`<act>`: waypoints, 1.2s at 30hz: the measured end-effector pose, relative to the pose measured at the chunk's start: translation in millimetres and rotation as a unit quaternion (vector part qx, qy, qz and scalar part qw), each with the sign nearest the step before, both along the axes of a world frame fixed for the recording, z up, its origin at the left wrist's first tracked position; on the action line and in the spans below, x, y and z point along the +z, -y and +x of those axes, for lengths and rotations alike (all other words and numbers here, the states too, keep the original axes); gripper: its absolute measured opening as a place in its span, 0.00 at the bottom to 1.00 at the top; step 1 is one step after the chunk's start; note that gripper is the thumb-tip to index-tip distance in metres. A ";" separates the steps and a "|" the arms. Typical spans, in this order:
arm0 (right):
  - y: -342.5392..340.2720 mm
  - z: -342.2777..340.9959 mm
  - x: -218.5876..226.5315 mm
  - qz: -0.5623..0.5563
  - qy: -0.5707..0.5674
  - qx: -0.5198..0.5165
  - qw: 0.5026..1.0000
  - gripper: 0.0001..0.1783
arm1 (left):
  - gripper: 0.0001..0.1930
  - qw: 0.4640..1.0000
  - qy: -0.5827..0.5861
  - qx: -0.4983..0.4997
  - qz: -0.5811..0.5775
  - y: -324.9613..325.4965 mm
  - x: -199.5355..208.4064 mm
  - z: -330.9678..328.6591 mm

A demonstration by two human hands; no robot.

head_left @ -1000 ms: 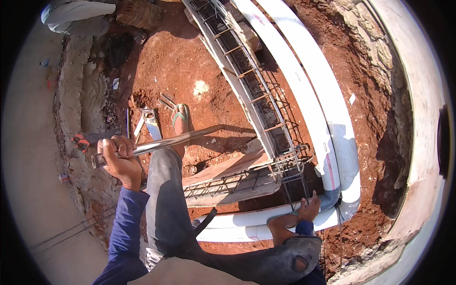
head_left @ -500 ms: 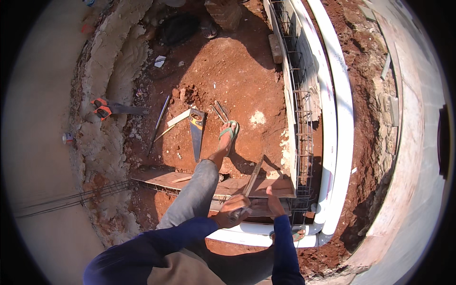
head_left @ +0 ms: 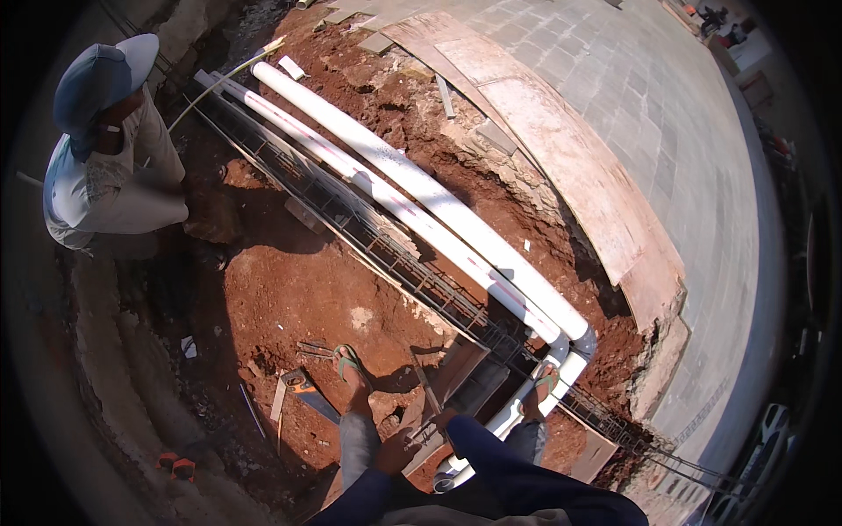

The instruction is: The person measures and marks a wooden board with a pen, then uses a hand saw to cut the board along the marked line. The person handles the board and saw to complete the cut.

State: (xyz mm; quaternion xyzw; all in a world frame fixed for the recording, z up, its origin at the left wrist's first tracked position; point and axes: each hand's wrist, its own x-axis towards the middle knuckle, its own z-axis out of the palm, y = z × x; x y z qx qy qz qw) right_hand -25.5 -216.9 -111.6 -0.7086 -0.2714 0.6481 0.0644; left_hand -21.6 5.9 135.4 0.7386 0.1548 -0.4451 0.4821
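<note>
The left hand has fingers that look bent, but I cannot tell what they hold. The right hand is at the near end of a long, thin, brownish metal bar, its fingers too dark to tell. The bar slants away over red dirt, right of a foot in a green sandal.

At the far left there is a person with a pale cap. Two long white pipes run toward the near right. Beyond them, a plywood sheet borders grey paving. Near left, a handsaw lies on red soil.
</note>
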 end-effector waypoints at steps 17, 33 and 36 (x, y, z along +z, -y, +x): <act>134.6 21.8 331.9 -0.109 0.096 -0.533 0.834 0.26 | 0.18 0.929 -0.111 0.349 0.046 -92.3 -27.5 -1.9; 123.8 -267.9 367.3 -0.314 0.215 -0.632 0.675 0.23 | 0.22 0.998 0.017 0.061 -0.009 -58.0 -2.5 156.8; 108.2 -251.5 315.5 -0.261 0.237 -0.719 0.599 0.24 | 0.20 0.994 0.076 -0.038 0.068 -63.1 -52.7 221.8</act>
